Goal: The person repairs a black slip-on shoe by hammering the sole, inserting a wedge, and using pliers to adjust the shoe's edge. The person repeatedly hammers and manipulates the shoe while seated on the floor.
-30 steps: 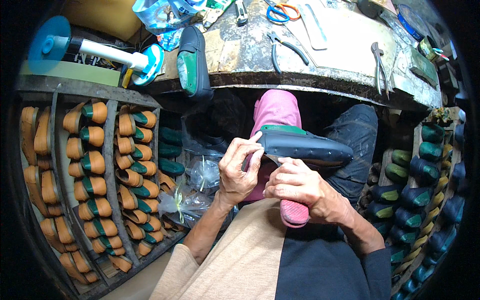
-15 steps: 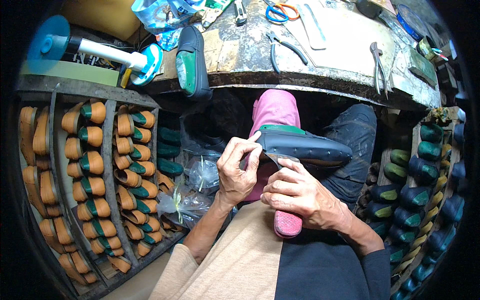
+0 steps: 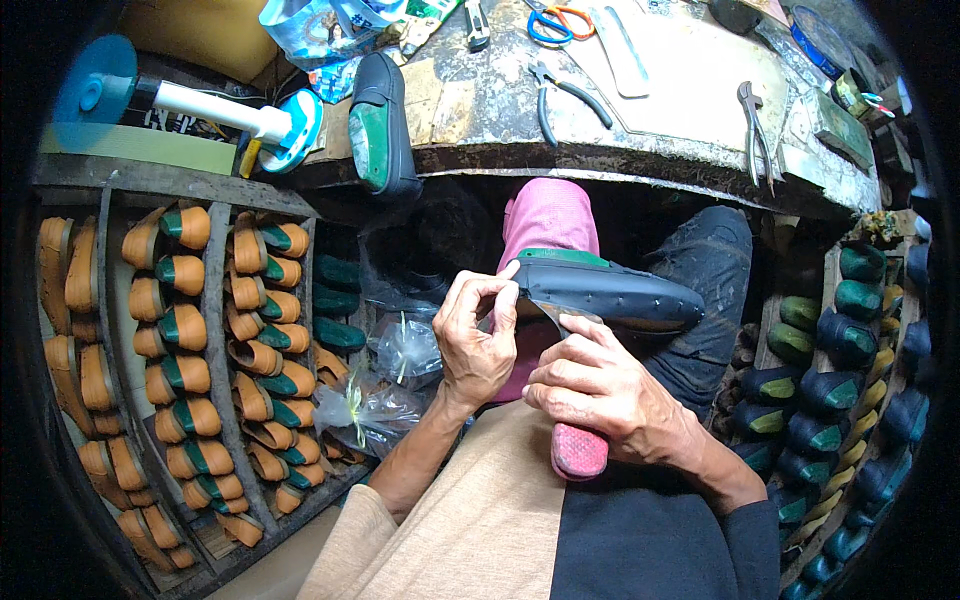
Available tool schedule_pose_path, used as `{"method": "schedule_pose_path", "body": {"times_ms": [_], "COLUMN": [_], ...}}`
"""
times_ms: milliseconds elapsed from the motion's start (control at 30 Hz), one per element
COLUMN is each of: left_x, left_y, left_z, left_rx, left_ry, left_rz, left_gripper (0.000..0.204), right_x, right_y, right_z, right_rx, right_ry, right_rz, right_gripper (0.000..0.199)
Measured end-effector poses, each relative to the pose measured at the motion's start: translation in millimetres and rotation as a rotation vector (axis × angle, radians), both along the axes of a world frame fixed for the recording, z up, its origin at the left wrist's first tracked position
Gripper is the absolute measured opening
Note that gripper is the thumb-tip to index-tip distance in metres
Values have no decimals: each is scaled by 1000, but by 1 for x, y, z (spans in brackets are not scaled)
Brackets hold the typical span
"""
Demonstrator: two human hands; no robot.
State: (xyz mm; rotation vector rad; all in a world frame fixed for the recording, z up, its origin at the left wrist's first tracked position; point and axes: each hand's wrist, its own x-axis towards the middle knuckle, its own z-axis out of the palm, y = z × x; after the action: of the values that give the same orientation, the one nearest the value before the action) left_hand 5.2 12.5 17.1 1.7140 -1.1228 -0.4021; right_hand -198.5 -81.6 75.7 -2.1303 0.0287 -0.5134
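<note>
A dark shoe with a green part along its top lies across my lap, its toe pointing right. Small tack-like dots run along its side. At its left end, my left hand is closed, thumb and forefinger pinching the edge; anything thin between them is too small to make out. My right hand grips a knife by its pinkish-red textured handle. The knife's flat metal blade meets the lower edge of the shoe close to my left fingertips. The fingers partly hide the blade.
A worn workbench ahead carries a matching dark shoe, pliers, scissors, a box cutter and pincers. Racks of tan shoes stand left, dark shoes right. Plastic bags sit beside my left arm.
My left fingers have shifted slightly at the shoe's end. The knife and my right hand have moved a little rightward and down; the shoe stays in place.
</note>
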Motion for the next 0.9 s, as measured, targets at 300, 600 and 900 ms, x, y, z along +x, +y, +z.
{"method": "schedule_pose_path", "body": {"times_ms": [300, 600, 900], "left_x": [2, 2, -5], "left_y": [3, 9, 10], "left_z": [-3, -4, -10], "left_rx": [-13, 1, -12], "left_ry": [-14, -55, 66], "left_rz": [-26, -24, 44], "left_gripper": [4, 5, 7], "right_x": [4, 5, -1], "right_y": [-7, -12, -2], "right_z": [-7, -7, -1], "right_rx": [28, 126, 87], "right_ry": [4, 38, -14], "right_rz": [28, 67, -19], "right_gripper": [46, 50, 52]}}
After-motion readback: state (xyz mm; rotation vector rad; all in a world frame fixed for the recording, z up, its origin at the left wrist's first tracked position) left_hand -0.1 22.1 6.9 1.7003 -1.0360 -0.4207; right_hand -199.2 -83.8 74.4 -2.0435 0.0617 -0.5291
